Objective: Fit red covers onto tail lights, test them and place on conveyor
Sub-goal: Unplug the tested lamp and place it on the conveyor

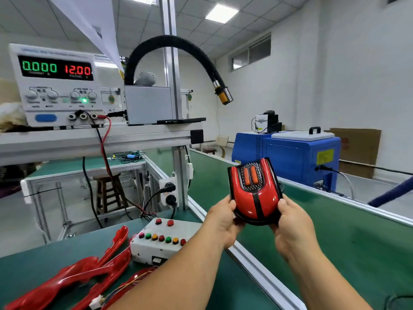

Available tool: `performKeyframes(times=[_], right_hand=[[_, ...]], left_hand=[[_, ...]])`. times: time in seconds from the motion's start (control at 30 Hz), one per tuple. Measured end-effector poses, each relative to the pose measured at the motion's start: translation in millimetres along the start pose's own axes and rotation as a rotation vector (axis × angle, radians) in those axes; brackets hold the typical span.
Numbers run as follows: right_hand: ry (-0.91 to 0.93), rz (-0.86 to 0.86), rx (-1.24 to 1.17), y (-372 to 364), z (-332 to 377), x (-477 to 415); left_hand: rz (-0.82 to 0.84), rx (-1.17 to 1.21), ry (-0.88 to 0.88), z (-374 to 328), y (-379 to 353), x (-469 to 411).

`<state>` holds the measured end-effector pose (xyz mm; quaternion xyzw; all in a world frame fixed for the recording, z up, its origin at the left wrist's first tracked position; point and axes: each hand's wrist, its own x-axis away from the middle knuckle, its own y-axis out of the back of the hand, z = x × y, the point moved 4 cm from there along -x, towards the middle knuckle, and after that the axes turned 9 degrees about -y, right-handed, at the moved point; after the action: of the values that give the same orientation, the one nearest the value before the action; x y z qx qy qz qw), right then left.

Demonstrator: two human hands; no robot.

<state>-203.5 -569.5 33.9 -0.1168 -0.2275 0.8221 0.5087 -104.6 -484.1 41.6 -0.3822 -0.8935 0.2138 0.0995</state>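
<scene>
Tail light (254, 193): left hand (223, 218) and right hand (290, 227) clamped on its near edge, fingertips hidden.
Red covers (67, 276): cut off near-left.
Power supply (55, 86): reads 0.000, 12.00.

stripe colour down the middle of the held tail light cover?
Black, on the red tail light cover; head view shows it clearly.

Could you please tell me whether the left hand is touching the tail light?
Touching. The head view shows the left hand gripping the tail light by its edge, thumb on top.
</scene>
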Motion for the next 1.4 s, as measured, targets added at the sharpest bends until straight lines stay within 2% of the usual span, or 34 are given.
performKeyframes(times=[0.23, 0.47, 0.63, 0.83, 1.0, 1.13, 1.23, 1.3, 1.4], right_hand=[[-0.05, 0.008, -0.229, 2.8, -10.6, -11.7], [-0.064, 0.065, -0.171, -2.7, -18.9, -19.8], [-0.037, 0.035, -0.084, -6.1, -20.2, -20.8], [0.144, -0.101, 0.271, -8.7, -11.6, -15.5], [0.398, -0.202, 0.605, -17.9, 11.0, 12.4], [0.469, -0.222, 0.715, -19.3, 17.8, 22.1], [0.425, -0.217, 0.646, -11.5, 11.7, 17.3], [0.33, -0.148, 0.448, -7.3, 3.4, 10.3], [0.07, -0.032, 0.073, -4.5, -7.0, -1.0]], left_hand=[[0.054, 0.004, -0.154, -3.4, -4.6, -2.1], [-0.036, 0.009, -0.111, 1.8, 4.7, -13.5], [-0.116, 0.014, -0.041, 8.8, 15.7, -22.1], [-0.154, 0.056, 0.064, 19.5, 23.6, -29.9], [-0.1, 0.105, 0.2, 27.0, 20.7, -32.4], [-0.04, 0.14, 0.228, 30.9, 17.5, -31.8], [-0.02, 0.043, 0.143, 26.2, 13.5, -31.4], [-0.015, -0.031, 0.039, 19.0, 11.2, -32.7], [0.03, -0.097, -0.12, 5.9, 4.0, -32.7]])
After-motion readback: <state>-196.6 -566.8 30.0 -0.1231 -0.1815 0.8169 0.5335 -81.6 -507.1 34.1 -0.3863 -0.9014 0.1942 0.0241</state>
